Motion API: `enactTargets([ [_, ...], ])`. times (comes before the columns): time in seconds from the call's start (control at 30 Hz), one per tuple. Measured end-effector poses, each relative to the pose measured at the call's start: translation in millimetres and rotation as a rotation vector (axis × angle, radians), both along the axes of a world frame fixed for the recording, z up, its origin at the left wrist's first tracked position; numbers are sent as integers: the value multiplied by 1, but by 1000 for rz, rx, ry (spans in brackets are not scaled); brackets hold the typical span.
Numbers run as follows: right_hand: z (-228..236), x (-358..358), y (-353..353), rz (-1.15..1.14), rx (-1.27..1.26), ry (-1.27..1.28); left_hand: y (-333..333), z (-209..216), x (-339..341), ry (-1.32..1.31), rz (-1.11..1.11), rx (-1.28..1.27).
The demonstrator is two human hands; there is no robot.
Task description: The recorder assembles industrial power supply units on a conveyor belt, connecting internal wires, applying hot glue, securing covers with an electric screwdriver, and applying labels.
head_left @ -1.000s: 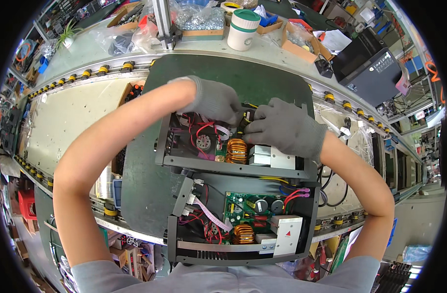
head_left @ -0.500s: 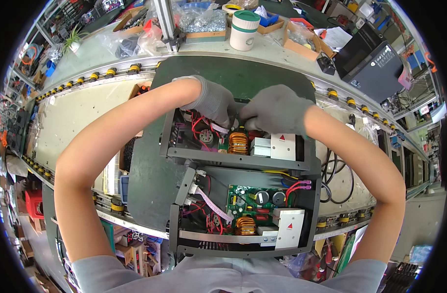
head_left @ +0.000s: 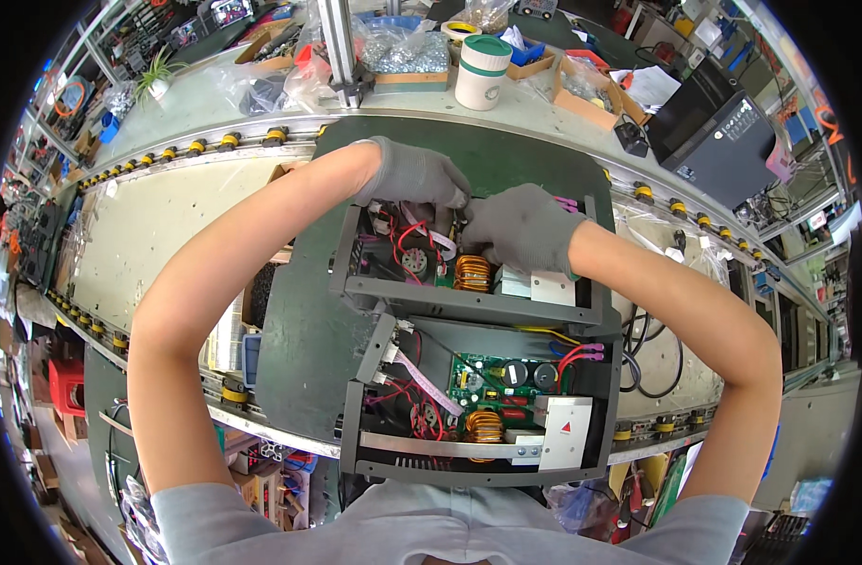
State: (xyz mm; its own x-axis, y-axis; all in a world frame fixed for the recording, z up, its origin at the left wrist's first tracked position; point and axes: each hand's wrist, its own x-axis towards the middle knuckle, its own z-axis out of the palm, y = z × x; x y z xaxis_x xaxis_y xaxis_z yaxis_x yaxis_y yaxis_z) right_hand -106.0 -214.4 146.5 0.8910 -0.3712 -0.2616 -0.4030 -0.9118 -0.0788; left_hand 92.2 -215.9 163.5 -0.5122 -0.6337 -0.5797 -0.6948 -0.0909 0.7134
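Observation:
Two open dark metal cases with circuit boards lie one behind the other. My left hand (head_left: 422, 177), in a grey glove, is over the rear edge of the far case (head_left: 469, 292), its fingers closed and their tips partly hidden. Just below it loops a white-and-purple ribbon cable (head_left: 438, 240), beside red wires. My right hand (head_left: 522, 229), also gloved, reaches down inside this case with fingers curled behind a copper-wound coil (head_left: 472, 273). Whatever its fingertips hold is hidden. Untouched, the near case (head_left: 487, 474) shows a green board (head_left: 478, 373), another coil and a white plate.
Both cases rest on a dark green board (head_left: 304, 353) over a roller conveyor (head_left: 228, 141). A black cable (head_left: 652, 384) coils at the right. On the bench behind stand a lidded cup (head_left: 484, 75), a box of small bagged parts (head_left: 407, 56) and a black computer case (head_left: 723, 132).
The right hand has come nearer and deeper into the far case, uncovering purple connectors behind it. The left hand has lifted slightly, and more of the ribbon cable's loop shows.

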Motion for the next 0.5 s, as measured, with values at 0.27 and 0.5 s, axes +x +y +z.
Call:
enactTargets([
  [0.27, 7, 8, 0, -61, 16, 157, 9, -1, 18, 47, -29, -236],
  [0.5, 12, 18, -6, -112, 104, 242, 15, 6, 2, -116, -53, -266],
])
